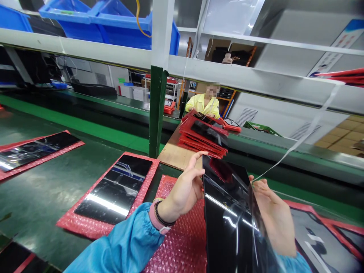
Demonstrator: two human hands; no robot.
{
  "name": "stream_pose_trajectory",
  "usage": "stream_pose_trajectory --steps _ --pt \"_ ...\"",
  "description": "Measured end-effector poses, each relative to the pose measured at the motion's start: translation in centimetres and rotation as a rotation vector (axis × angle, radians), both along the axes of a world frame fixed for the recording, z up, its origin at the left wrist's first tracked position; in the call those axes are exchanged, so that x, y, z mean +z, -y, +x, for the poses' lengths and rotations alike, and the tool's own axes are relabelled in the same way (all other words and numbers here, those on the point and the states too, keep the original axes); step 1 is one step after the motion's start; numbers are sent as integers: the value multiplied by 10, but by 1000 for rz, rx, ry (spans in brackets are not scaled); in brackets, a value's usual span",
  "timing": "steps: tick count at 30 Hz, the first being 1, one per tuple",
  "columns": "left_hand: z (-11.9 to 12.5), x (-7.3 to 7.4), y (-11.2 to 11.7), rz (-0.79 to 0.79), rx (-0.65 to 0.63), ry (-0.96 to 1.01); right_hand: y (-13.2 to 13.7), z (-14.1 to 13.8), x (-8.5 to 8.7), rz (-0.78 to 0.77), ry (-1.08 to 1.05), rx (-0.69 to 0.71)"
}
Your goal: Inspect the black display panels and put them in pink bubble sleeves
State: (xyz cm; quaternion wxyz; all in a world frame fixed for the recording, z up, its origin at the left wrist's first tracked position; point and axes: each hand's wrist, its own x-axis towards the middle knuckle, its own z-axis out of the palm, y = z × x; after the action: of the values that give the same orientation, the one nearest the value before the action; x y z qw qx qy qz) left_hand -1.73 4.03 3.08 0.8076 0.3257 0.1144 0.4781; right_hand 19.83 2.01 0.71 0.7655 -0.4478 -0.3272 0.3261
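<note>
Along the left side of the green table (42, 197), a glossy black panel (36, 149) lies on a red bubble-wrap sheet (11, 170) angled toward the table's far edge. A second panel (113, 189) lies nearer on its own pink-red bubble-wrap sheet (93, 223), with a dark corner of another (14, 256) at the near-left edge. Lying flat on padding probably keeps their shiny faces from the table.

The left hand (182, 187), in a blue sleeve (122, 242) with a beaded wristband (162, 214), rises over a further bubble-wrap sheet (176, 246). Its fingers (196, 161) are spread and curved beside the left edge of the black panel (227, 216), seemingly steadying it, though contact is hard to confirm.

That panel stands tilted up off the wrap, between both hands. The right hand (271, 214) is behind a clear film (253, 223), its fingers (260, 185) pinched on a thin film strip (308, 132) that rises to the upper right; the tilt likely leaves room for that hold.

Beyond, a stack of red-wrapped panels (203, 136) sits on a wooden board (173, 155), before a co-worker in a yellow jacket (203, 106).
</note>
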Motion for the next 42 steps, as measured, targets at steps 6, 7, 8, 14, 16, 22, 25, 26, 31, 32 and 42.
stream_pose_trajectory --steps 6,7,8,14,16,22,25,26,31,32,42 --pt "0 1 2 7 23 23 9 -8 8 -130 -116 1" --pt "0 1 2 7 26 27 11 -10 10 -140 -83 4" --pt "0 1 2 6 28 29 12 -11 11 -146 -52 7" --pt "1 -5 -2 11 36 41 13 -12 8 -159 60 6" --pt "1 -5 -3 30 36 53 14 -12 8 -146 110 3" --pt "-2 0 0 160 23 4 19 -17 13 -217 164 50" --pt "-6 0 0 313 -53 -115 20 -19 14 -259 147 66" --pt "-8 -1 0 352 -61 -155 21 -19 15 -257 148 70" --pt "-18 0 0 607 79 -416 34 -22 13 40 165 13" --pt "-21 1 -1 746 117 -471 38 -21 11 135 174 1" --pt "-38 7 -16 1888 674 -409 56 -16 2 701 654 163"
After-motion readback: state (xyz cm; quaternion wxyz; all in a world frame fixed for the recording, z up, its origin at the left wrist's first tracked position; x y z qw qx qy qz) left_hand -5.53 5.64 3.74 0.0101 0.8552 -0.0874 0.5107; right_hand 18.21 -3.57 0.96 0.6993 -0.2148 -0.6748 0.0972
